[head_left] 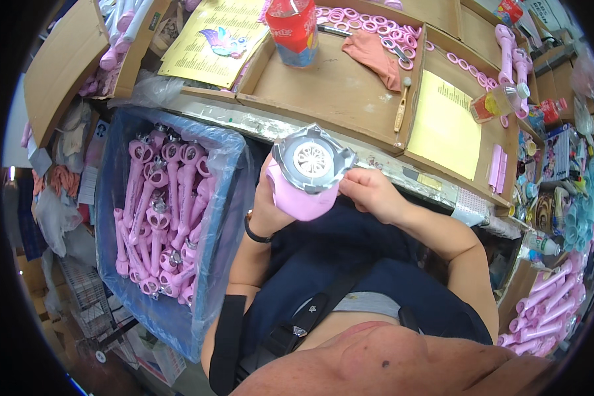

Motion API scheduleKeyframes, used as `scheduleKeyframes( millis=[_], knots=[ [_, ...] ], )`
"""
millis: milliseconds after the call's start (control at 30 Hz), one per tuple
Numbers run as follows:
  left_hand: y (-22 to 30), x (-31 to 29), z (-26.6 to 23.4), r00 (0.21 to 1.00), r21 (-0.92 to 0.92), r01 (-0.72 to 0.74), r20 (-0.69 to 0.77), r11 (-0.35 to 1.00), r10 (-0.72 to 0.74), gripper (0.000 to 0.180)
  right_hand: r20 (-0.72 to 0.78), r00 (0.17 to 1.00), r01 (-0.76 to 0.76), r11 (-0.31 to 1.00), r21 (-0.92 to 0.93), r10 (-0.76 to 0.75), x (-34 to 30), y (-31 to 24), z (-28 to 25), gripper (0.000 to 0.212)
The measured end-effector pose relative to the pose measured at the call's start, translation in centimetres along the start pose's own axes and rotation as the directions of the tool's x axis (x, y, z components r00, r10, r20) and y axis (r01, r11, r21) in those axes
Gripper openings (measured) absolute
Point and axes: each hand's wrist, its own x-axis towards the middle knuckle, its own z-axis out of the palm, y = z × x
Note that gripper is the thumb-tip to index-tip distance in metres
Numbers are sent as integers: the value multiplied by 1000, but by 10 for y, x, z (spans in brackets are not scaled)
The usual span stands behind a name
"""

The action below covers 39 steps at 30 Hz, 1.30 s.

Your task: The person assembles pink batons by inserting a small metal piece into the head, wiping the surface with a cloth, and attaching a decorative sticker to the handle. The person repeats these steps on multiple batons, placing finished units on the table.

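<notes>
Up close in front of me is a pink and silver toy part (pixel 299 197). Its pink body carries a grey-silver pronged rim (pixel 285 162) around a white disc with a flower-like openwork pattern. My left hand (pixel 265 208), with a dark band at the wrist, is wrapped around the pink body from the left, its fingers partly hidden behind it. On the other side, the thumb and fingers of my right hand (pixel 375 193) are pinched together at the silver rim's lower right edge. Whether they hold a separate small piece there cannot be made out.
Left of me stands a blue plastic-lined bin (pixel 212 290) of pink toy wands (pixel 155 224). Ahead are cardboard trays (pixel 270 86) with pink rings (pixel 376 25), a red-labelled drink container (pixel 293 33), a brush (pixel 400 109) and yellow sheets (pixel 445 122). More pink parts (pixel 548 303) lie at right.
</notes>
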Motion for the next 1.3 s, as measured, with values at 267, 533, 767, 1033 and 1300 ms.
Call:
scheduleKeyframes(
  millis=[267, 533, 767, 1033, 1300],
  knots=[
    [-6, 24, -41, 986, -494, -165, -81, 854, 144, 76, -42, 577, 429, 347, -834, -815, -7, -39, 14, 18],
    [-34, 25, -41, 818, -993, 96, 37, -74, 574, 110, 152, 381, 590, 114, -799, -912, 3, -54, 50, 26],
    [-38, 24, -29, 827, -935, 291, 139, -203, 545, 64, 205, 320, 602, 31, -798, -925, 7, -54, 61, 31],
    [-39, 31, -27, 779, -970, 243, 179, -27, 601, 94, 212, 350, 564, 25, -825, -912, 5, -54, 60, 29],
    [-36, 34, -22, 848, -976, 30, 138, 215, 511, 124, 186, 388, 465, 17, -885, -903, 1, -63, 52, 28]
  ],
)
